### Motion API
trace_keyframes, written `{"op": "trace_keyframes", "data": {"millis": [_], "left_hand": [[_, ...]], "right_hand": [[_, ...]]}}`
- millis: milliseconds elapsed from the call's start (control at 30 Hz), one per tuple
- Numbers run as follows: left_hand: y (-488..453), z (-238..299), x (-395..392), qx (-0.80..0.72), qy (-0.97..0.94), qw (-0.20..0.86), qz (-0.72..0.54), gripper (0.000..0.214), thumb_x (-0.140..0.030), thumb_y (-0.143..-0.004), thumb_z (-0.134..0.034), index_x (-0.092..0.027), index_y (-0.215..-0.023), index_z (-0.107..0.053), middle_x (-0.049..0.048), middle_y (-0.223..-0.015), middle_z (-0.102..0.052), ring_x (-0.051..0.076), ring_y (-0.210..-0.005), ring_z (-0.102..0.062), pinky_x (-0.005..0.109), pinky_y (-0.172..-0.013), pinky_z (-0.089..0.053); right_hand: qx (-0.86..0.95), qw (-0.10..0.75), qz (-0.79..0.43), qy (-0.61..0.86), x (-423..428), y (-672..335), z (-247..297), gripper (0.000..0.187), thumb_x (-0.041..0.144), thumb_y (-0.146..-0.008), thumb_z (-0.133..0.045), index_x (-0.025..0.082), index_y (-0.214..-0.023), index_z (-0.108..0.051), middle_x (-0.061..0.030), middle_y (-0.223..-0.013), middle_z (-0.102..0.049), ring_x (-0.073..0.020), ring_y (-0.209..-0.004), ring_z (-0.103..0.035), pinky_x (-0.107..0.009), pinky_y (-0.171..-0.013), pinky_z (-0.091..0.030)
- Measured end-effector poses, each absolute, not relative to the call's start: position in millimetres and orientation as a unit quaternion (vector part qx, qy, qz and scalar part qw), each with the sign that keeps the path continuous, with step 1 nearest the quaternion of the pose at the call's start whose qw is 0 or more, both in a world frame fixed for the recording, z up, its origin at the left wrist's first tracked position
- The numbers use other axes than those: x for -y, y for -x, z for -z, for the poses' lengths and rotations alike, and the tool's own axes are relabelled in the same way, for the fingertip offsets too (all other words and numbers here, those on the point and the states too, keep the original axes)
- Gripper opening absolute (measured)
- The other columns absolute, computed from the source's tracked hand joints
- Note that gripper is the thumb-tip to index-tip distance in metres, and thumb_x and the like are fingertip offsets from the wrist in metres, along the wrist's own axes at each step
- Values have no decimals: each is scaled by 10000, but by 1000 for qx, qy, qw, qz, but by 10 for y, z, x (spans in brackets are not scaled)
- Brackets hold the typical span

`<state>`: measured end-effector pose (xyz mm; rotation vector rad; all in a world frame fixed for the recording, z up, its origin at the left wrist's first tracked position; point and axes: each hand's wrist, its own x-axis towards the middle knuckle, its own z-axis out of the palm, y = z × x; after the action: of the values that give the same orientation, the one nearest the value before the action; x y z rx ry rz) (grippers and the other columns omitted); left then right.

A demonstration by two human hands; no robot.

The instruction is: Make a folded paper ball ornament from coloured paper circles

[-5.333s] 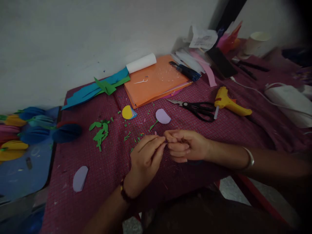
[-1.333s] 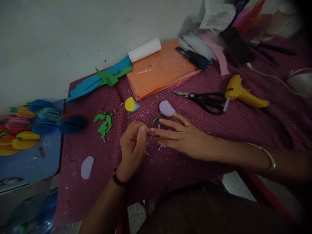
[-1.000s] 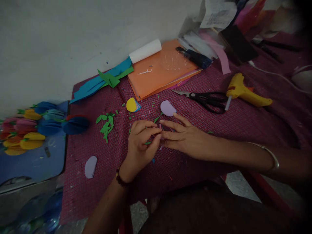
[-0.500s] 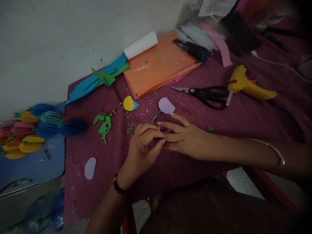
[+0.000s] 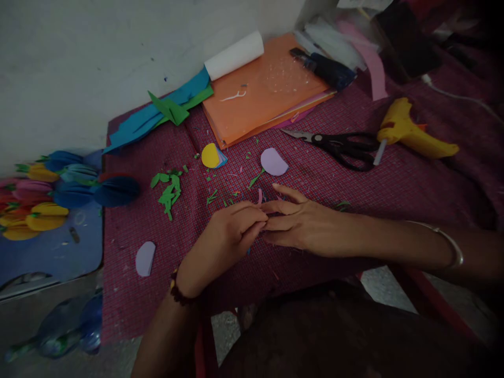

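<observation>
My left hand [image 5: 230, 228], with a bead bracelet at its wrist, has its thumb and fingers pinched together over the tips of my right hand's fingers. What is in the pinch, if anything, is hidden. My right hand [image 5: 309, 226] lies low over the cloth, fingers stretched and apart, forefinger raised. A small pink paper strip [image 5: 260, 196] shows just beyond the fingertips. Behind them lies a lilac rounded paper piece [image 5: 274, 161], and a second lilac paper piece [image 5: 145, 259] is at the left. A yellow-topped paper stack [image 5: 210, 156] sits farther back, with green paper scraps [image 5: 168, 197] to its left.
Black-handled scissors [image 5: 338, 147] and a yellow glue gun [image 5: 413, 131] lie to the right. Orange sheets [image 5: 252, 100] and a white paper roll [image 5: 235, 55] are at the back. Colourful folded-paper shapes [image 5: 79, 194] rest on a blue surface at the left. The checked cloth [image 5: 122, 310] covers the table.
The whole view has shifted slightly. My left hand's fingers have closed more tightly at the right fingertips, and the pink strip beyond them shows more clearly. My right hand keeps nearly the same pose.
</observation>
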<state>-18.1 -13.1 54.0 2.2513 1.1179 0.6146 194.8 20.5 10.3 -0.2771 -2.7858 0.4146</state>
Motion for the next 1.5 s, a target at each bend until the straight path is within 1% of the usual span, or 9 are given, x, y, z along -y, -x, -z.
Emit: {"op": "trace_keyframes", "data": {"millis": [200,467,633,867,1000,1100,1233,1367,1500], "left_hand": [[185,-551,137,-416,-838,264,-233,110,-117,-898,-520,-174,-900,-614,33,-885,-671,126,-837,-637,243,-753,-497],[167,-522,124,-417,-832,298,-211,107,-102,-876,-523,-178,-822,-576,0,-796,-617,110,-751,-590,231,-694,-464],[181,-520,111,-401,-843,300,-198,117,-79,-857,-533,-168,-787,-567,-4,-770,-610,100,-734,-582,211,-672,-446],[165,-419,109,-390,-835,310,-234,138,-41,-779,-548,-168,-724,-537,-30,-687,-564,81,-636,-516,206,-604,-402],[108,-350,107,-400,-823,266,-303,143,-32,-733,-552,-170,-705,-530,-31,-668,-556,84,-629,-520,207,-593,-408],[65,-346,110,-401,-822,205,-350,139,-43,-741,-541,-175,-700,-526,-22,-658,-573,94,-631,-546,212,-590,-436],[35,-367,127,-403,-825,130,-374,146,-45,-749,-526,-180,-695,-522,-6,-654,-597,106,-638,-575,217,-612,-480],[32,-357,138,-404,-821,92,-392,153,-23,-726,-540,-175,-718,-530,12,-696,-624,109,-678,-601,214,-655,-510],[34,-349,154,-400,-819,67,-407,151,-32,-733,-551,-182,-738,-536,14,-707,-639,115,-679,-612,222,-648,-525]], "right_hand": [[968,150,-170,104,-213,-1944,-134,172,192,-875,-591,288,-973,-696,29,-1116,-664,-238,-1304,-413,-519,-1191,-34],[969,126,-192,90,-200,-1951,-194,186,150,-842,-626,266,-974,-686,22,-1060,-673,-214,-1237,-462,-516,-1183,-58],[968,119,-204,86,-192,-1953,-207,168,135,-855,-598,262,-920,-687,30,-1021,-681,-211,-1253,-450,-510,-1184,-46],[957,113,-250,93,-195,-1953,-232,168,122,-869,-576,237,-919,-687,24,-968,-677,-184,-1189,-477,-499,-1176,-75],[940,131,-296,106,-211,-1947,-245,215,109,-892,-524,236,-964,-681,15,-979,-669,-168,-1136,-500,-475,-1158,-130],[925,151,-333,109,-215,-1938,-280,237,89,-886,-506,221,-991,-672,-8,-1018,-661,-168,-1127,-501,-453,-1130,-198],[900,160,-393,99,-214,-1926,-348,240,56,-857,-512,193,-991,-657,-37,-1055,-641,-164,-1111,-511,-409,-1057,-292],[884,164,-428,94,-215,-1925,-377,225,58,-870,-498,182,-983,-647,-54,-1055,-621,-157,-1101,-516,-386,-1019,-319],[873,174,-446,91,-219,-1946,-358,224,67,-875,-496,182,-990,-650,-55,-1076,-598,-145,-1105,-506,-369,-1020,-330]]}}
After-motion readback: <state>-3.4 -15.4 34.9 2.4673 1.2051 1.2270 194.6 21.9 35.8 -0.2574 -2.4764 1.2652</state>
